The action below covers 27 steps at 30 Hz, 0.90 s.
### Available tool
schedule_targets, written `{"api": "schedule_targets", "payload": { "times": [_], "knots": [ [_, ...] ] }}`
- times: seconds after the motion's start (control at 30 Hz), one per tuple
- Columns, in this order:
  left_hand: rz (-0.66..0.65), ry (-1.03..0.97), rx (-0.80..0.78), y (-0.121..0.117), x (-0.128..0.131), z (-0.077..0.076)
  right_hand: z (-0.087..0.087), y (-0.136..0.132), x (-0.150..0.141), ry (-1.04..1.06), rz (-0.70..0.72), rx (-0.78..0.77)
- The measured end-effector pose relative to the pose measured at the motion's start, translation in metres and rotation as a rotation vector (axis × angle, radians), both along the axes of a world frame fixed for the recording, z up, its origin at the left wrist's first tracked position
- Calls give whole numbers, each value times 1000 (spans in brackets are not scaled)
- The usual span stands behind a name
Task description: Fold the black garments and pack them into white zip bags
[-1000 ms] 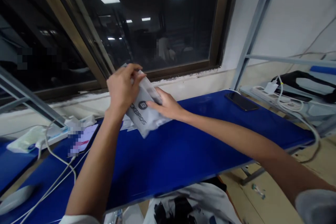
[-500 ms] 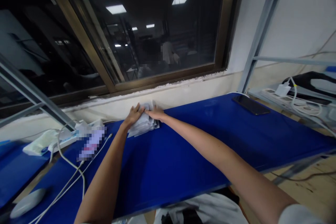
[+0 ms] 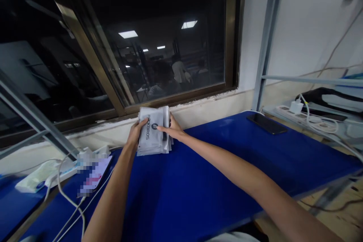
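A thick stack of white-grey plastic packets (image 3: pixel 151 130) with dark "ROCKBROS" lettering and a round logo stands on edge at the far side of the blue tabletop (image 3: pixel 181 193). My left hand (image 3: pixel 136 134) grips its left side, with the thumb across the front. My right hand (image 3: pixel 170 128) holds the right side, with fingers reaching over the logo. The packets' lower edge rests at or just above the table; I cannot tell which.
A black smartphone (image 3: pixel 266 124) lies on the table at the right. A pixelated object (image 3: pixel 93 174) and a white power strip (image 3: pixel 39 177) with cables lie at the left. A dark window (image 3: pixel 170 45) and wall rise behind the table.
The stack, low and flat on the table half a second ago, now stands upright between both hands, with its printed face towards me. My view has tilted slightly upward.
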<state>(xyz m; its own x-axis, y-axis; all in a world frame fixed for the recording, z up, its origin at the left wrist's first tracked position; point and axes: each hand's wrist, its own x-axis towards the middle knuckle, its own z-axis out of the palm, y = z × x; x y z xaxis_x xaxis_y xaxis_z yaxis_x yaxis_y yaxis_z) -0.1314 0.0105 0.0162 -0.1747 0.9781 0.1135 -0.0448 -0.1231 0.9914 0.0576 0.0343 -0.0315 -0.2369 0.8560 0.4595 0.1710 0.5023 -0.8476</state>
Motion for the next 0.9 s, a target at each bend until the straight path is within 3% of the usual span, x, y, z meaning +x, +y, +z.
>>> {"api": "schedule_targets", "payload": {
  "times": [0.07,0.13,0.2,0.33,0.5,0.9],
  "knots": [
    [36,-20,167,-9,9,-6,12,-8,14,22,26,167],
    [68,-12,313,-21,16,-22,13,-19,27,-7,53,334],
    [78,31,367,-34,22,-43,3,-28,39,-66,55,420],
    [19,93,307,-48,29,-73,-31,-40,56,-87,5,431],
    [-120,175,255,-50,29,-77,-50,-46,62,-94,46,352],
    [-127,145,232,-31,35,-95,-51,-50,66,-95,21,288]
  ]
}}
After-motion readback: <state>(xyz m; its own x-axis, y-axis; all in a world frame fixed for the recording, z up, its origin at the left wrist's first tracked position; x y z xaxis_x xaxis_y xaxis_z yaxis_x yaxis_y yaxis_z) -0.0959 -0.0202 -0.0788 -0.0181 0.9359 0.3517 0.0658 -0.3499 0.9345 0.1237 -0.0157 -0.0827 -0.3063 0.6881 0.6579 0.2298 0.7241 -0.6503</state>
